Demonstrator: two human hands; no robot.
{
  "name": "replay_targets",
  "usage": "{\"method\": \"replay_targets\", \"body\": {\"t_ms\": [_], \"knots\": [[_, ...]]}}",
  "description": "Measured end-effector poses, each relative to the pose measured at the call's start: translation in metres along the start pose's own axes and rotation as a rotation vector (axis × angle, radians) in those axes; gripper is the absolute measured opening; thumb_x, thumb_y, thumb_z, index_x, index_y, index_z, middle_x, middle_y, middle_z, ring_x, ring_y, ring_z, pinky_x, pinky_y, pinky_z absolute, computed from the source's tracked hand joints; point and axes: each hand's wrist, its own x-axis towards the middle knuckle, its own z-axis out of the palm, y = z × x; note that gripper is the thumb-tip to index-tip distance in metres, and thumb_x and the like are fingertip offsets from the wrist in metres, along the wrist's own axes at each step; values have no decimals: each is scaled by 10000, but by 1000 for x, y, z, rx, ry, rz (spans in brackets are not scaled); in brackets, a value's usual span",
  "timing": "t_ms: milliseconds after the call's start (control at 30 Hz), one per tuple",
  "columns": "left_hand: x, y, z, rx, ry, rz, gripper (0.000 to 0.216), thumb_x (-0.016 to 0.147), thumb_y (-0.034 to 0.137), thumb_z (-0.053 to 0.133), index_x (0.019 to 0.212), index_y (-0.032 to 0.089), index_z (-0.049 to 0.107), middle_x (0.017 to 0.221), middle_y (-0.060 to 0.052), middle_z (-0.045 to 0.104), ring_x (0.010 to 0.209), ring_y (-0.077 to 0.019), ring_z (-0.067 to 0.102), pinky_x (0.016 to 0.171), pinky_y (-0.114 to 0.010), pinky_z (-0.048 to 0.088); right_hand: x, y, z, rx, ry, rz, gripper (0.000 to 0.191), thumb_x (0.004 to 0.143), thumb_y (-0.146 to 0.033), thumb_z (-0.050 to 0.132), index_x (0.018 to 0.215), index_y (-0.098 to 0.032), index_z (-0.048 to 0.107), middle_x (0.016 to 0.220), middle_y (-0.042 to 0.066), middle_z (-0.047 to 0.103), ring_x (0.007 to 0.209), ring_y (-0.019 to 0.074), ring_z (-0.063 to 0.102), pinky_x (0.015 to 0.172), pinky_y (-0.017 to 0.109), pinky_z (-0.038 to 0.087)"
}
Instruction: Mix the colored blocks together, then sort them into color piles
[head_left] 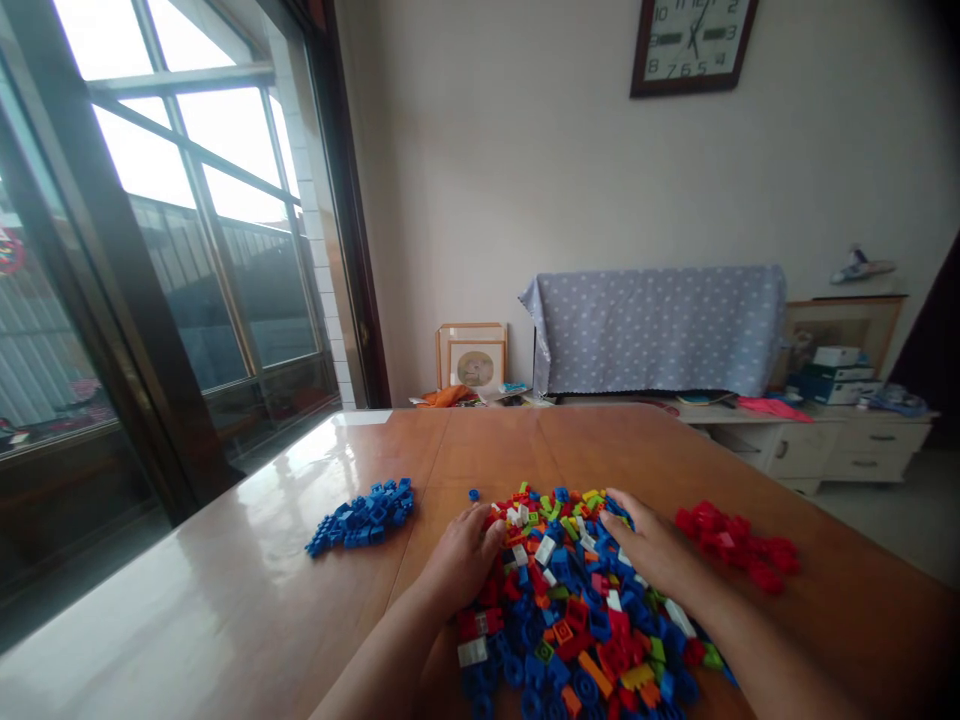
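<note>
A big heap of mixed bricks (574,610) in blue, red, orange, green, yellow and white lies on the wooden table (247,590) in front of me. My left hand (466,560) rests palm down on the heap's left edge, fingers lying over the bricks. My right hand (651,548) lies on the heap's upper right edge, fingers curved over the bricks. Whether either hand holds a brick is hidden under the palms. A sorted pile of blue bricks (364,516) sits to the left. A pile of red bricks (739,543) sits to the right.
One loose blue brick (473,494) lies just above my left hand. Beyond the table stand a cloth-covered object (656,328), a low white cabinet (817,445) with boxes, picture frames (472,358) against the wall, and large windows (195,230) at left.
</note>
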Motion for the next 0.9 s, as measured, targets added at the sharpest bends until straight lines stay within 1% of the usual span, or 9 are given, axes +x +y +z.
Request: {"method": "replay_targets", "body": {"t_ms": [33,100,233,367,533,600,700,800,900], "knots": [[-2,5,0,7,-29,39,411,1005,487,415,1197,238,680,1203,-83,712,1132,-247,636,973,-332,472,-1,0,2,-5,-28,5,548,939,-492,477,1375,-174,573,1403,147,614,1305,305,570,1110,477,430],[-4,12,-2,13,-45,85,395,1008,475,418,1205,254,681,1223,-77,698,1144,-245,621,994,-337,463,-3,-5,3,5,-87,-7,537,947,-479,462,1377,-177,576,1383,138,631,1296,290,579,1103,461,437],[-7,23,-6,18,-60,173,371,998,467,454,1182,263,704,1224,-82,687,1185,-258,584,1068,-373,420,-11,-27,0,42,-173,-110,462,942,-455,486,1308,-222,643,1320,100,675,1250,271,608,1068,432,465],[-14,36,-8,45,-107,266,375,930,509,583,1195,273,705,1223,-81,688,1216,-285,555,1083,-404,408,-21,-50,-7,67,-226,-237,401,920,-417,547,1247,-235,691,1292,95,685,1226,268,611,1075,434,456],[-20,44,-7,71,-182,333,398,842,494,704,1177,281,706,1263,-84,660,1179,-295,570,1038,-414,437,-33,-73,-12,127,-300,-327,351,925,-355,567,1231,-240,694,1272,82,688,1211,244,614,1068,404,461],[-20,43,-6,82,-181,335,399,824,475,724,1174,284,703,1267,-83,651,1178,-297,567,1029,-415,438,-35,-78,-12,155,-298,-352,303,928,-335,559,1169,-235,714,1207,71,712,1166,230,635,1043,382,476],[-19,39,-7,89,-167,327,309,835,437,713,1106,290,719,1201,-70,670,1140,-285,582,1007,-402,445,-33,-77,-12,179,-246,-340,267,943,-357,535,1074,-228,730,1112,57,736,1079,217,667,986,358,501],[-19,36,-9,89,-146,320,281,834,413,713,1090,299,717,1161,-57,680,1112,-276,589,982,-389,451,-24,-64,-10,155,-137,-246,299,944,-400,512,1059,-224,725,1084,54,746,1045,226,680,944,359,516],[-19,35,-9,94,-152,330,269,840,399,700,1089,296,714,1125,-53,691,1082,-269,599,963,-377,453,-11,-49,-9,105,-88,-150,323,913,-407,524,1108,-234,715,1098,47,754,1048,235,688,938,365,524]]}}
